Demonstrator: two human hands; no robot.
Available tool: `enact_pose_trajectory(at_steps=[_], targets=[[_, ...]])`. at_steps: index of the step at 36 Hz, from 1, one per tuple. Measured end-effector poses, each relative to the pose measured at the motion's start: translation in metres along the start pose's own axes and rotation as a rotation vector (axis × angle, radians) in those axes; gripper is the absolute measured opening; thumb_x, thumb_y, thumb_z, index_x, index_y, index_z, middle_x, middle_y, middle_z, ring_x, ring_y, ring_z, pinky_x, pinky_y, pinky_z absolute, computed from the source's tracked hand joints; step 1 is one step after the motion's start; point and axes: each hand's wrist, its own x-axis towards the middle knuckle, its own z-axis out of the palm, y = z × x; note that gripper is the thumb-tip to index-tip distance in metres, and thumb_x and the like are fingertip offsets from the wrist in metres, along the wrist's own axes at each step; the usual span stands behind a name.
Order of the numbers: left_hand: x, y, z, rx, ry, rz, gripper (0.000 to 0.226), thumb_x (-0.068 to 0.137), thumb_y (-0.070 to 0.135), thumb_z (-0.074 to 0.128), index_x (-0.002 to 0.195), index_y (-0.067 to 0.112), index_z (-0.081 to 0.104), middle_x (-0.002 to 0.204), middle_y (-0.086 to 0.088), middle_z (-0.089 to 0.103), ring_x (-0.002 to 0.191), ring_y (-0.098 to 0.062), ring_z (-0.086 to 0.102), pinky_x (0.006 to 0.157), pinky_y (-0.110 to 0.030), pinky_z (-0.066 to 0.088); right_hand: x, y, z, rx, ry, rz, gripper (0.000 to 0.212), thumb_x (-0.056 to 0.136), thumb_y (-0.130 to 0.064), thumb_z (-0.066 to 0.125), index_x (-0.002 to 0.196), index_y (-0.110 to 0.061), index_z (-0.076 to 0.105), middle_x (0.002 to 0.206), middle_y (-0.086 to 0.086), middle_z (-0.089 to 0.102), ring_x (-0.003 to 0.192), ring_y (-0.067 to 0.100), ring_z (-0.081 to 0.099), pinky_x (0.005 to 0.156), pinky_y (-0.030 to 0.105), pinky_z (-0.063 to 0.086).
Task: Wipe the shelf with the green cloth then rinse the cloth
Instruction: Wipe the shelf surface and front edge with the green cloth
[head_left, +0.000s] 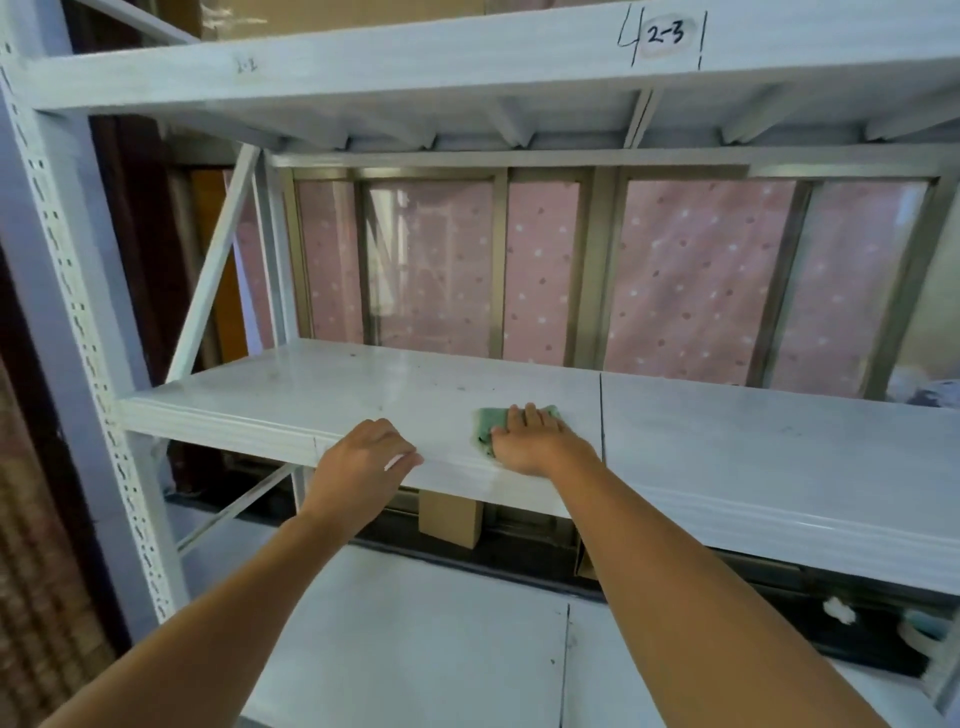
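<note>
A white metal shelf (322, 395) runs across the middle of the head view, with a seam between two boards right of centre. The green cloth (487, 423) lies flat on it near the front edge, just left of that seam. My right hand (530, 439) presses down on the cloth with straight fingers, covering most of it. My left hand (366, 454) rests on the shelf's front lip to the left of the cloth, its fingers bent over the edge. A few dark specks mark the shelf surface behind the cloth.
An upper shelf (415, 67) marked "2-3" hangs overhead and a lower shelf (415, 639) lies below. A perforated white upright (78, 322) stands at the left. A window with pink dotted curtain (691, 280) is behind. A cardboard box (451, 519) sits under the middle shelf.
</note>
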Motion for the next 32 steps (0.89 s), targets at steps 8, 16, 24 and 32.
enact_pose_trajectory(at_steps=[8,16,24,32], targets=[[0.002,-0.014,0.001,-0.022,0.098,0.188,0.007,0.086,0.02,0.073,0.083,0.017,0.078,0.084,0.003,0.068,0.078,-0.015,0.061,0.059,-0.026,0.052,0.015,-0.033,0.003,0.008,0.009,-0.012,0.069,0.104,-0.048,0.011,0.162,-0.015,-0.008,0.169,0.01,-0.013,0.156,0.029,-0.01,0.126,0.047,-0.002],[0.009,-0.026,0.005,-0.046,0.13,0.293,0.012,0.084,0.022,0.073,0.079,0.013,0.079,0.069,0.001,0.063,0.063,-0.018,0.057,0.053,-0.026,0.046,0.027,-0.065,0.009,-0.006,0.011,-0.017,0.069,0.105,-0.05,0.011,0.162,-0.016,-0.008,0.169,0.01,-0.012,0.156,0.03,-0.01,0.126,0.047,-0.003],[0.009,-0.052,0.007,-0.119,0.14,0.417,0.009,0.089,0.014,0.071,0.085,0.009,0.077,0.08,-0.003,0.065,0.069,-0.021,0.056,0.058,-0.032,0.048,0.037,-0.103,0.013,0.006,0.03,0.03,0.067,0.105,-0.05,0.011,0.162,-0.019,-0.006,0.169,0.008,-0.012,0.156,0.028,-0.009,0.126,0.045,-0.003],[0.016,-0.144,-0.033,-0.126,0.095,0.305,0.014,0.088,0.02,0.073,0.091,0.008,0.078,0.084,-0.003,0.069,0.074,-0.02,0.061,0.064,-0.033,0.053,0.046,-0.139,0.016,0.002,0.022,0.087,0.067,0.105,-0.048,0.011,0.162,-0.017,-0.007,0.169,0.009,-0.012,0.156,0.028,-0.009,0.126,0.045,-0.002]])
